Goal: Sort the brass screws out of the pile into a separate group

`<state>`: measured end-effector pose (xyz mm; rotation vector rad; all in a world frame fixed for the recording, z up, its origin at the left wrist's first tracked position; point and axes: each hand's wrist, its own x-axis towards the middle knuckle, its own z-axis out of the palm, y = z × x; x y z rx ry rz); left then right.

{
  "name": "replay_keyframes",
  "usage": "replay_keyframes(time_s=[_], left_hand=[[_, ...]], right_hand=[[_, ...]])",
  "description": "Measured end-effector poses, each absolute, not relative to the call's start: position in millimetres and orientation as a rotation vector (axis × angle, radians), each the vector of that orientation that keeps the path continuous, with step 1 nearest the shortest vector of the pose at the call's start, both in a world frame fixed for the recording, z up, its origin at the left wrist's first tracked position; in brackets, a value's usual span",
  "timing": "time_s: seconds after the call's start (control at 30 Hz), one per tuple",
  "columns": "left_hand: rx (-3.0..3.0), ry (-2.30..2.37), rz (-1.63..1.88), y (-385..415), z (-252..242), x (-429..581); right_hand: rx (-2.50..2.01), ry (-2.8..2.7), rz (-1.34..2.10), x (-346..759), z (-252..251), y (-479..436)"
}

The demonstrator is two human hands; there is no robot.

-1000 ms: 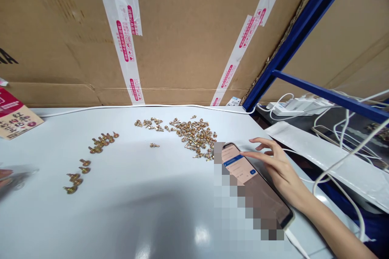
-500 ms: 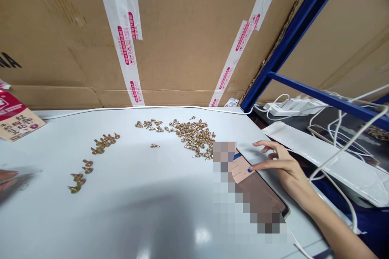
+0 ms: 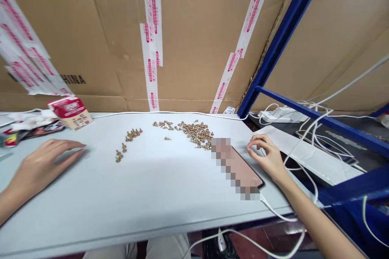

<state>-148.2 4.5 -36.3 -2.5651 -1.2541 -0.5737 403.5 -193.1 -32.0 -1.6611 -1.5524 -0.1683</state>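
My left hand lies flat on the white table at the left, fingers stretched out, holding nothing. My right hand rests at the right edge of a phone that lies on the table with a cable at its near end. The right fingers are loosely curled and apart, with nothing in them. A pile of brass-coloured screws lies just beyond the phone. A smaller curved row of screws lies between my two hands. One single screw sits apart.
A red and white carton and wrappers lie at the far left. Taped cardboard walls the back. A blue shelf frame stands at the right, with white cables and a power strip behind it.
The camera has pulled back and tilted, so the table's front edge shows. My right hand has come off the phone screen to its right side. My left hand has come into view, flat on the table.
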Motion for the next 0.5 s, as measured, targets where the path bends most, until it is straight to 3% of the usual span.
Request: replay_keyframes(time_s=[0.23, 0.5], left_hand=[[-2.436, -1.513, -0.488, -2, -24, -145], [-2.272, -1.469, -0.726, 5, -36, -156]], right_hand=[[-1.617, -1.480, -0.130, 403, -34, -193], [-1.507, -1.494, -0.057, 415, -46, -185]])
